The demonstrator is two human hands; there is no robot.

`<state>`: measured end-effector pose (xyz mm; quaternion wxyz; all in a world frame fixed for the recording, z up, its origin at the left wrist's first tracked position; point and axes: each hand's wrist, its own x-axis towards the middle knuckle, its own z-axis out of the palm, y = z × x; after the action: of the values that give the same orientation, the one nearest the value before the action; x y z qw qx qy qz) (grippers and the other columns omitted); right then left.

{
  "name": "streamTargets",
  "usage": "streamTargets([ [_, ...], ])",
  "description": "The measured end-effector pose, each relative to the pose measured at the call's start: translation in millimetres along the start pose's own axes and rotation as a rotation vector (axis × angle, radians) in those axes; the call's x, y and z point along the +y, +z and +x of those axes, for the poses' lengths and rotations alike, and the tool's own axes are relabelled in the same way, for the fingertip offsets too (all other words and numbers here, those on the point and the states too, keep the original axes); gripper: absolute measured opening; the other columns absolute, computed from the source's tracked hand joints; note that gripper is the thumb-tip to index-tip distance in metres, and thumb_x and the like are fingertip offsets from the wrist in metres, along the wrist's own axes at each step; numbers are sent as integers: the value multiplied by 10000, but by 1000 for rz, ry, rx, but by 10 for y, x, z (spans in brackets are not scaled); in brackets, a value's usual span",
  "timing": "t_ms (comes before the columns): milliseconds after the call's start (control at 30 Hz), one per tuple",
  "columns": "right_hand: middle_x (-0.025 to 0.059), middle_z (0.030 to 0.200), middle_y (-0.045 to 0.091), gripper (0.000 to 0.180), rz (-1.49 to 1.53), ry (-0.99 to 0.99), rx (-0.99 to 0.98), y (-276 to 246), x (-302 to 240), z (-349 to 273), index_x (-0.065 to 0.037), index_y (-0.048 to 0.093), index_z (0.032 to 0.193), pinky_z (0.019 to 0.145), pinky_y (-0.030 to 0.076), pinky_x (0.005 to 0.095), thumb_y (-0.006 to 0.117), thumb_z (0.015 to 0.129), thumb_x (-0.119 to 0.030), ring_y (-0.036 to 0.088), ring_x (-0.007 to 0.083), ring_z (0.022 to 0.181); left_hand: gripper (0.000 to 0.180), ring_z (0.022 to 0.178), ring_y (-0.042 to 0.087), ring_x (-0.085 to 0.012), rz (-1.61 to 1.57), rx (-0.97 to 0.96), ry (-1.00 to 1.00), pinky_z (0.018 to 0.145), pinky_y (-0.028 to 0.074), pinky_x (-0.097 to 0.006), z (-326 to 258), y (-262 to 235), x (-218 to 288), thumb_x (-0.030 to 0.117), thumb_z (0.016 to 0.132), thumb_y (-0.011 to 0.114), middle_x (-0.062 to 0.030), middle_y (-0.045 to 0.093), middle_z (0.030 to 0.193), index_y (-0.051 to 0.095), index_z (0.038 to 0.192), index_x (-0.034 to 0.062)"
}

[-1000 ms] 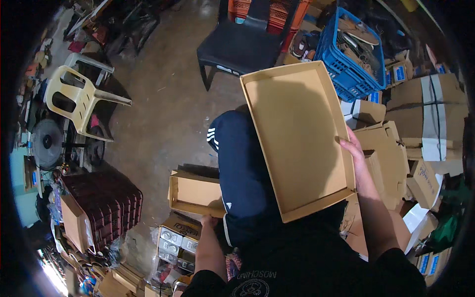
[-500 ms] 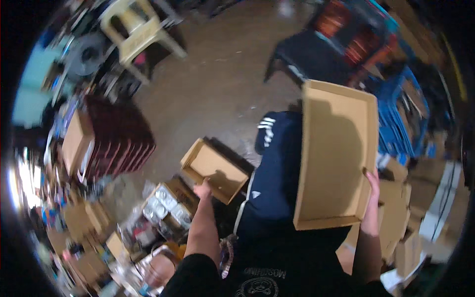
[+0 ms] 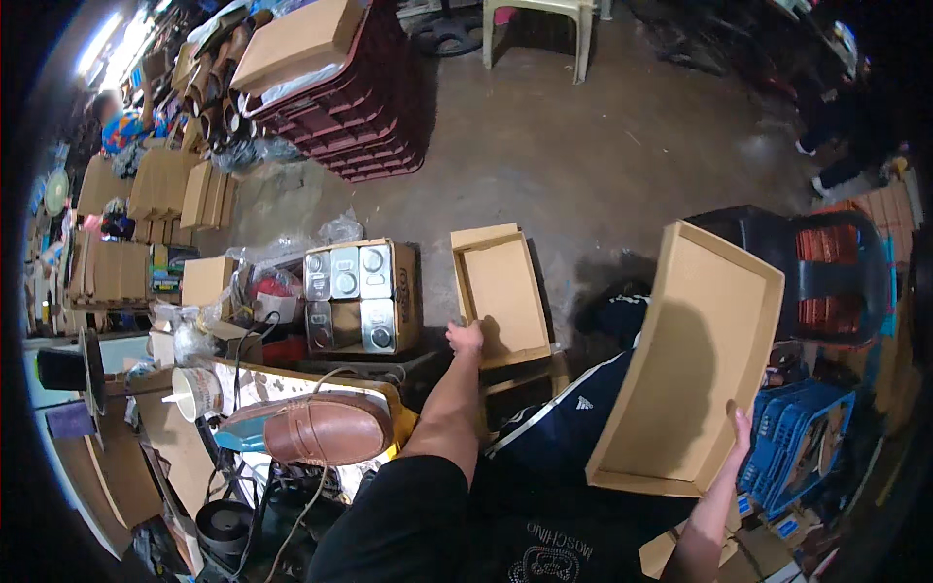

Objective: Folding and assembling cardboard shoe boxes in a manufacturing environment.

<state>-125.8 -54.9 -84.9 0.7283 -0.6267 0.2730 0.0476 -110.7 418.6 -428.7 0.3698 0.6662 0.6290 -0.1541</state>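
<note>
In my left hand I grip the near left edge of an open cardboard box, its hollow facing up and a shadow at its near end. My right hand holds a wider, shallow open cardboard box by its right side wall, thumb over the rim. That box is tilted above my dark trousers. Both boxes show only bare insides, and they are apart from each other. The fingers under each wall are hidden.
Left of me, a brown loafer lies on a cluttered bench near a white cup. Beyond stand a carton of metal cans and stacked maroon crates. On the right are a black chair and a blue crate.
My view has swung to the left, bringing the bench and loafer into sight. Both boxes remain held; in the picture the left one stands straighter and the right one leans more.
</note>
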Motion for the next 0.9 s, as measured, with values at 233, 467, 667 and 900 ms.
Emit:
streamTargets([
  [233, 155, 1411, 564, 776, -20, -17, -212, 807, -15, 319, 1, 391, 1543, 1048, 467, 350, 686, 879, -272, 586, 241, 1234, 604, 1212, 655, -372, -70, -71, 63, 1038, 518, -481, 215, 309, -334, 286, 883, 705, -217, 690, 1275, 557, 1441, 108],
  [467, 151, 1427, 564, 767, -59, -70, -334, 903, -23, 380, 7, 399, 1537, 1089, 441, 334, 692, 879, -255, 571, 238, 1284, 375, 1105, 708, -345, 64, -102, 1, 935, 563, -469, 14, 82, -200, 217, 937, 636, -156, 740, 1191, 693, 1307, 187],
  [667, 133, 1404, 584, 723, 43, -125, -255, 635, 74, 312, 7, 409, 1527, 1085, 446, 330, 681, 884, -180, 585, 223, 1269, 256, 1114, 691, -387, 173, -18, 233, 939, 555, -501, -296, -103, 256, 226, 1007, 564, -173, 733, 1157, 703, 1207, 148],
  [900, 135, 1438, 574, 692, 305, -142, -93, 214, -69, -208, 2, 397, 1544, 1080, 464, 352, 631, 901, -94, 582, 236, 1290, 298, 974, 692, -462, 51, -121, 973, 847, 541, -514, -728, -78, 1478, 254, 1015, 547, -286, 713, 1007, 696, 1135, 26],
])
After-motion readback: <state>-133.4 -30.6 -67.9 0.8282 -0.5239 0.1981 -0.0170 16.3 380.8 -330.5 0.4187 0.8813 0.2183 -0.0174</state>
